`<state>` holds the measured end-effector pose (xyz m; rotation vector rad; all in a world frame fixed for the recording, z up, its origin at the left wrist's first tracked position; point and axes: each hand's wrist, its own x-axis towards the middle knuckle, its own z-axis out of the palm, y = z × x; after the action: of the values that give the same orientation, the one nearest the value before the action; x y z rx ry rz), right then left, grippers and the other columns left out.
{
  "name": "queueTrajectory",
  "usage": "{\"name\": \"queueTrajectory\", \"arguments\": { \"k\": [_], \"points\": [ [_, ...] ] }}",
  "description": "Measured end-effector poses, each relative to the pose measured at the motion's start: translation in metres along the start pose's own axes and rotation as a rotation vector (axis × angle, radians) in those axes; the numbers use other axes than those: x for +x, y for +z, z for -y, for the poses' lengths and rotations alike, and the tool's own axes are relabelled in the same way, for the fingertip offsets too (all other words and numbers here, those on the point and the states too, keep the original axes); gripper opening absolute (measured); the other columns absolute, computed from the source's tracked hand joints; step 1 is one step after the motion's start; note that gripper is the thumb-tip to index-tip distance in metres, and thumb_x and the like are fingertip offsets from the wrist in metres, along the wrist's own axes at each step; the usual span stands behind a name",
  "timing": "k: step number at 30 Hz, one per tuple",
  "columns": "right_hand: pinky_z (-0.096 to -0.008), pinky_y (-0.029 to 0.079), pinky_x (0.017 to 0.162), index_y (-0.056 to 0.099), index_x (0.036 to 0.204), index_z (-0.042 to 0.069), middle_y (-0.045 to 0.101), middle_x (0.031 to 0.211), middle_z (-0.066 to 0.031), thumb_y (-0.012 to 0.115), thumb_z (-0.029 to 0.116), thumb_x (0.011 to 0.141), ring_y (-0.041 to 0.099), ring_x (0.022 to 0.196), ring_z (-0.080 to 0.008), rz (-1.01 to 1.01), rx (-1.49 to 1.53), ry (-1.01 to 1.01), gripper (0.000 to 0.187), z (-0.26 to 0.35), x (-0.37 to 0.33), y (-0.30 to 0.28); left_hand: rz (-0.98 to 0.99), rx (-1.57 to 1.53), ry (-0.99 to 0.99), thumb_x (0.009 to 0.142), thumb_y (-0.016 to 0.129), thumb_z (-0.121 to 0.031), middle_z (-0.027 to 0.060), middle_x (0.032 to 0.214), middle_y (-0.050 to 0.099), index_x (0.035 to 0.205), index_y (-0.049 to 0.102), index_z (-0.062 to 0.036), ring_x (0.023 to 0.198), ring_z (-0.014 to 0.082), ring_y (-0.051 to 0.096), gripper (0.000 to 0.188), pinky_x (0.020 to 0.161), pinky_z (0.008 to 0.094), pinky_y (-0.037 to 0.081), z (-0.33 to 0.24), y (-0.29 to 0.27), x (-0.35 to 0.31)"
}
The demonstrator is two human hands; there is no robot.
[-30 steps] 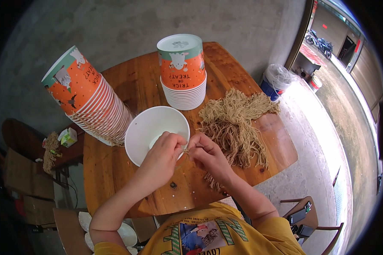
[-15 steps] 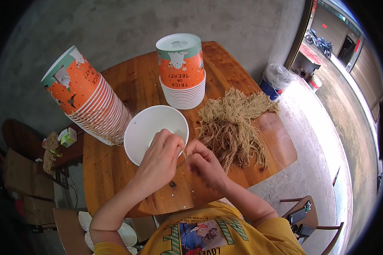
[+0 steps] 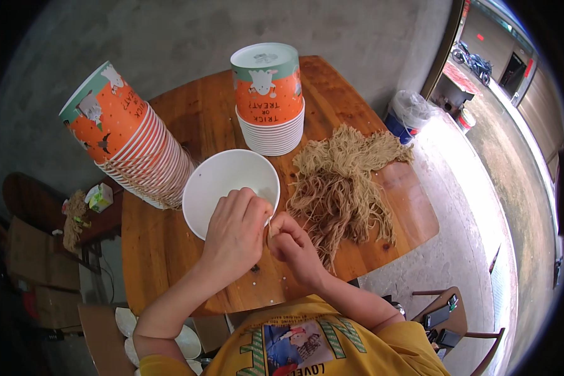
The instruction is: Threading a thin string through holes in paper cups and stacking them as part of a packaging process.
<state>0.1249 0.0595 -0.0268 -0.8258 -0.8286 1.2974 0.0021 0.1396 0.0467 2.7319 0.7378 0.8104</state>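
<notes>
A white-lined paper bucket (image 3: 210, 182) lies tipped on the wooden table, its mouth toward me. My left hand (image 3: 235, 229) is closed on the near right of its rim, with fingers reaching inside. Right beside it, my right hand (image 3: 294, 244) pinches a tan strand of twine (image 3: 271, 230) at the rim. The strand is thin and mostly hidden by my fingers. To the right of my hands spreads a loose heap of tan twine (image 3: 351, 188).
Upside-down stacks of orange and green paper buckets stand at the back (image 3: 269, 94) and, leaning, at the left (image 3: 125, 135), the left one with twine around its rims. The wooden table (image 3: 407, 207) has rounded corners. A blue pail (image 3: 400, 125) and a chair (image 3: 451, 313) are to the right.
My right hand has shifted slightly down and closer to my left hand. The table and everything on it sit slightly higher in view.
</notes>
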Motion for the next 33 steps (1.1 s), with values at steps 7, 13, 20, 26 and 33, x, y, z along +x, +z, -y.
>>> {"name": "queueTrajectory", "arguments": {
  "k": [7,13,20,26,33],
  "points": [
    [-0.0277,0.047,0.064,0.053,0.102,0.005,0.056,0.078,-0.003,0.056,0.013,0.096,0.059,0.074,-0.0118,0.017,-0.402,0.041,0.01,0.02,-0.034,0.004,-0.309,-0.087,0.01,0.085,0.063,0.001,0.0125,0.091,0.057,0.104,0.056,-0.0029,0.08,0.029,0.058,0.021,0.072,0.0378,0.047,-0.006,0.003,-0.047],
    [-0.0372,0.05,0.062,0.06,0.1,0.003,0.06,0.077,-0.0131,0.061,0.013,0.091,0.062,0.07,-0.0296,0.08,-0.921,-0.271,0.013,0.009,-0.048,-0.003,-0.249,-0.701,-0.554,0.097,0.054,-0.009,0.0025,0.089,0.059,0.11,0.056,-0.001,0.074,0.0071,0.054,0.016,0.065,0.024,0.045,-0.031,0.028,-0.084],
    [-0.0397,0.05,0.061,0.063,0.1,0.004,0.061,0.076,-0.0135,0.063,0.01,0.088,0.062,0.069,-0.032,0.136,-1.028,-0.346,0.013,0.0,-0.047,-0.001,-0.018,-1.224,-0.922,0.099,0.051,-0.011,0.0085,0.102,0.066,0.1,0.062,0.0005,0.094,0.0133,0.06,0.016,0.09,0.0288,0.046,-0.025,0.026,-0.058],
    [-0.0387,0.051,0.058,0.064,0.1,0.004,0.061,0.075,-0.012,0.065,0.007,0.085,0.062,0.067,-0.0298,0.145,-1.039,-0.467,0.016,-0.003,-0.042,0.0,-0.225,-1.31,-0.846,0.096,0.055,-0.011,0.0086,0.093,0.067,0.091,0.064,-0.0001,0.087,0.0136,0.06,0.015,0.084,0.0291,0.046,-0.019,0.032,-0.056],
    [-0.038,0.051,0.056,0.064,0.096,0.004,0.059,0.072,-0.0093,0.064,0.006,0.082,0.061,0.063,-0.027,0.183,-1.149,-0.494,0.015,-0.006,-0.037,0.001,-0.277,-1.271,-0.785,0.096,0.057,-0.013,0.0071,0.096,0.066,0.097,0.063,0.0011,0.087,0.0105,0.057,0.015,0.083,0.0259,0.046,-0.006,0.03,-0.053]
  ]
}}
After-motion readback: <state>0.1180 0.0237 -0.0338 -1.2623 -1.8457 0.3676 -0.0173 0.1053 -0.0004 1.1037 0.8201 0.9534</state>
